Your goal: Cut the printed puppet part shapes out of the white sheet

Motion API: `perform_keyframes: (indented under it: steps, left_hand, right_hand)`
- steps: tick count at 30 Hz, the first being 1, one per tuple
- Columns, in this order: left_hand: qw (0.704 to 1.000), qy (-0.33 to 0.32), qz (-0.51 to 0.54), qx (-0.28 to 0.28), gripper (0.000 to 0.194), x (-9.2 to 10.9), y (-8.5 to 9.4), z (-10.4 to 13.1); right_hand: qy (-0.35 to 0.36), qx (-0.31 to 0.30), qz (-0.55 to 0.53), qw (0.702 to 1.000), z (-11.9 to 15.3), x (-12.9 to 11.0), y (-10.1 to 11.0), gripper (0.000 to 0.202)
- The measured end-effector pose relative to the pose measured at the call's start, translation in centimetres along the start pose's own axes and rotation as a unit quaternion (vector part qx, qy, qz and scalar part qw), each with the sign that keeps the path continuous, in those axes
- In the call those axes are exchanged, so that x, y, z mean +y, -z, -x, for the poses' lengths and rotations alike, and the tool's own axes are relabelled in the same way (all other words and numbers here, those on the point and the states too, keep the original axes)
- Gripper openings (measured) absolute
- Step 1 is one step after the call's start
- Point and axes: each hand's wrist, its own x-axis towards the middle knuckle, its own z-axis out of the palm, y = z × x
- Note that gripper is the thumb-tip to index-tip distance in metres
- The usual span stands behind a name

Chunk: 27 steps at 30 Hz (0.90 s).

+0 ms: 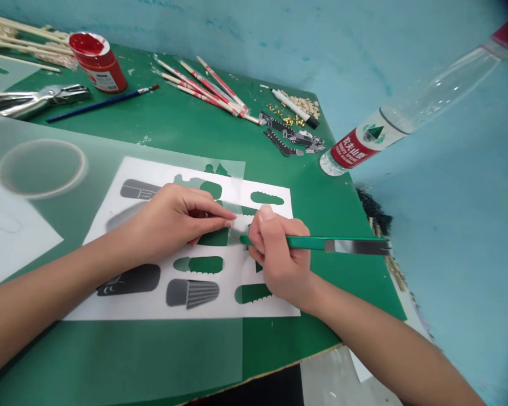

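My right hand (281, 254) is closed around a slim green utility knife (307, 242), its metal end pointing right. The knife's other end is at the white paper sheet (110, 225), close to my left fingertips. My left hand (182, 217) rests on the sheet with thumb and forefinger pinched together; what lies between them is too small to make out. Dark grey printed shapes (192, 293) and several cut-out holes (266, 197) show on the paper. Through the holes the green tabletop appears. My hands cover part of the middle of the sheet.
A translucent sheet (110, 355) spreads across the left of the green table. Behind are a red paint jar (105, 67), paintbrush (105, 104), hole punch (38, 100), wrapped sticks (207, 87), black cut-outs (292, 135), brass fasteners (288, 117), a marker (294, 107) and a water bottle (364, 138).
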Motion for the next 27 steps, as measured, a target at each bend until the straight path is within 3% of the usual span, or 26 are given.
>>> perform_keyframes:
  steps: [11, 27]
  left_hand:
    - [1.000, -0.007, -0.009, -0.001, 0.018, 0.03, 0.00, -0.07]
    - [1.000, 0.006, -0.024, -0.001, 0.018, 0.18, -0.01, 0.11]
  right_hand:
    - [-0.010, -0.001, 0.085, 0.996, 0.80, 0.45, -0.17, 0.052]
    - [-0.042, 0.011, 0.062, 0.997, 1.11, 0.21, -0.17, 0.054]
